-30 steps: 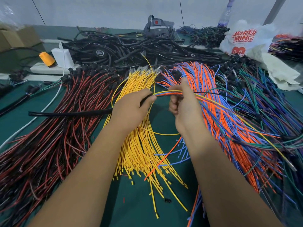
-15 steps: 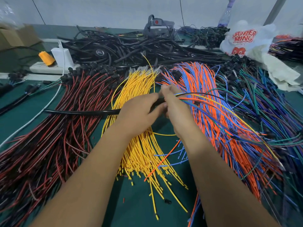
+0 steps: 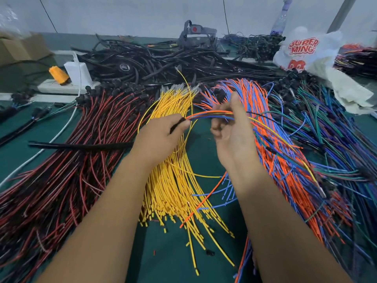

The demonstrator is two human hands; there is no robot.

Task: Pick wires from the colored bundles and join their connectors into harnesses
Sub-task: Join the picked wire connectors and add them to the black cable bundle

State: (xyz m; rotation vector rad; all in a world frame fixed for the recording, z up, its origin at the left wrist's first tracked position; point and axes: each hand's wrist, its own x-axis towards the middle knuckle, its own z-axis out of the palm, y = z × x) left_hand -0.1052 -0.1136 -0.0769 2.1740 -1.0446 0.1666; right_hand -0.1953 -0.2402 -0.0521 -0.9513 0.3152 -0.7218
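Hands work above a green table [image 3: 173, 262]: the left hand [image 3: 161, 137] pinches a black sleeve [image 3: 81, 145] where a mixed group of wires [image 3: 210, 115] emerges, while the right hand [image 3: 234, 135] grips those wires, over the yellow bundle [image 3: 173, 180] and beside the orange-and-blue bundle [image 3: 285, 160]. Half a second earlier the hands touched; now they are apart. Behind, a white bag [image 3: 306, 50] reads "SUPER MING".
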